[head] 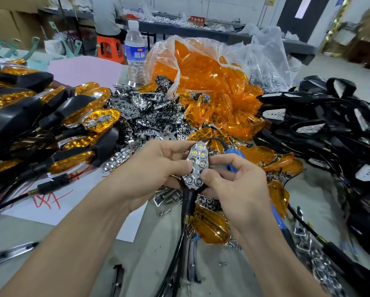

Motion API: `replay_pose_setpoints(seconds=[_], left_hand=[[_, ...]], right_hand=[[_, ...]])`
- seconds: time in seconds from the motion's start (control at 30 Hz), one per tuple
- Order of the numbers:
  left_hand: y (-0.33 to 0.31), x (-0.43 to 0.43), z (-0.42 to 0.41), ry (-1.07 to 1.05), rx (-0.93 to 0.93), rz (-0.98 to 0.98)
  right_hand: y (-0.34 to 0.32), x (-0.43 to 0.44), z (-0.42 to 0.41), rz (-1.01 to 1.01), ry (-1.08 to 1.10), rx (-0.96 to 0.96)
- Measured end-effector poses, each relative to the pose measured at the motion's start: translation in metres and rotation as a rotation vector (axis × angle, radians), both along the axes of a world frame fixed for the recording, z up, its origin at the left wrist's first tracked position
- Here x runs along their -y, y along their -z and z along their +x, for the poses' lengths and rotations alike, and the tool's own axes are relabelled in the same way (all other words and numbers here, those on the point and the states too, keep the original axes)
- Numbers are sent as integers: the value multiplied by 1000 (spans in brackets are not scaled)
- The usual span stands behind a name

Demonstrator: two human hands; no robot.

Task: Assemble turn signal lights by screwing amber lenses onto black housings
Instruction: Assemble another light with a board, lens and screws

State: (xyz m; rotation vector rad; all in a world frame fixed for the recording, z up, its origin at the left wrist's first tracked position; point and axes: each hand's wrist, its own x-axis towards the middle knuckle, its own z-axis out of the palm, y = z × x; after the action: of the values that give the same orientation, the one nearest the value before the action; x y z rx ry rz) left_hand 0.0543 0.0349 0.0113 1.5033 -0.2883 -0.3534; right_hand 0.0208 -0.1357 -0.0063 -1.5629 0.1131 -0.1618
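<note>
Close in over the desk, left hand and right hand pinch the black housing with curled fingers, long axis 6 to 12 o'clock, stem toward the person, tip pointing away. An amber lens lies just beneath, and the bag of lenses sits beyond at 12

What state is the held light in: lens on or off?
Off. The light, held by left hand and right hand, shows bare chrome, no amber cover.
</note>
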Motion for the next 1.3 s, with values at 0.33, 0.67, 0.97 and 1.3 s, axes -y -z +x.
replay_pose_setpoints(seconds=[0.33,0.67,0.97,1.3], left_hand=[[4,14,-1,-130,3,-48],[2,13,0,-151,46,-16],[2,13,-3,-49,24,54],[1,7,4,-126,-67,-56]], right_hand=[[8,0,2,-31,55,29],[5,1,4,-36,28,89],[3,5,6,-53,-23,37],[-2,20,4,-563,182,238]])
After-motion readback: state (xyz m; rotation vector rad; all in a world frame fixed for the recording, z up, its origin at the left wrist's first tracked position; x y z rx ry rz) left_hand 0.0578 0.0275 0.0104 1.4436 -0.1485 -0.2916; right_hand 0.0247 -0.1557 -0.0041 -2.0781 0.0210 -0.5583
